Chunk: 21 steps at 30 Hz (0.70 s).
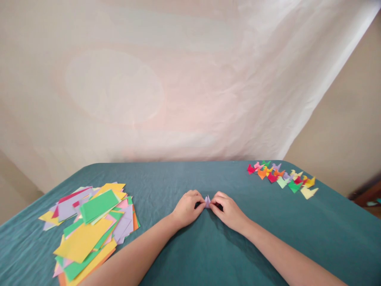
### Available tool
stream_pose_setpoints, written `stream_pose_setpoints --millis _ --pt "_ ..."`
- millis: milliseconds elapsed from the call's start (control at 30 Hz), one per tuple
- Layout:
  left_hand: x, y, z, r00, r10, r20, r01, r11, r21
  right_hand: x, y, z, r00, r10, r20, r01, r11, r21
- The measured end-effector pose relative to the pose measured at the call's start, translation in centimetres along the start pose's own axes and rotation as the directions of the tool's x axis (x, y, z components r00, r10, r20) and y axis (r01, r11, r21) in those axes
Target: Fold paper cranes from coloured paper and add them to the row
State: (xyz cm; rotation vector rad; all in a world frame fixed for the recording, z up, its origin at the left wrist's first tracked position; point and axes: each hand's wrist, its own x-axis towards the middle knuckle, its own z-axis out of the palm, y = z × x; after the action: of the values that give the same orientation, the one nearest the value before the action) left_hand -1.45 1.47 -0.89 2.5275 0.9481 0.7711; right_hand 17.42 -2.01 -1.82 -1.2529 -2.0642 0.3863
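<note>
A small lilac origami piece (207,201) stands at the middle of the table, its pointed tips upward. From the left, my left hand (189,207) pinches its edge between thumb and fingertips. My right hand (226,210) grips the opposite side in the same kind of pinch. Both hands are closed, and the fingertips cover the sides of the folded paper. Its finer folds are too small to make out.
A loose heap of coloured paper sheets (86,238) lies on the left, partly behind my left forearm. Several folded paper birds (294,186) sit in rows at the far right. A green cloth (184,174) covers the table, and a pale sheet (190,99) hangs behind it.
</note>
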Motion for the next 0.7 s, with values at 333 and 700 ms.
stream_pose_setpoints --millis 333,700 --pt "0.12 -0.15 0.3 0.994 -0.087 -0.059 0.087 0.996 0.0 0.5 0.54 0.54 0.997 0.078 0.0 -0.077 0.996 0.038" --pt "0.31 -0.32 0.65 0.983 -0.164 -0.088 0.17 0.983 0.065 0.73 0.45 0.47 0.994 0.102 0.023 -0.103 0.994 0.025"
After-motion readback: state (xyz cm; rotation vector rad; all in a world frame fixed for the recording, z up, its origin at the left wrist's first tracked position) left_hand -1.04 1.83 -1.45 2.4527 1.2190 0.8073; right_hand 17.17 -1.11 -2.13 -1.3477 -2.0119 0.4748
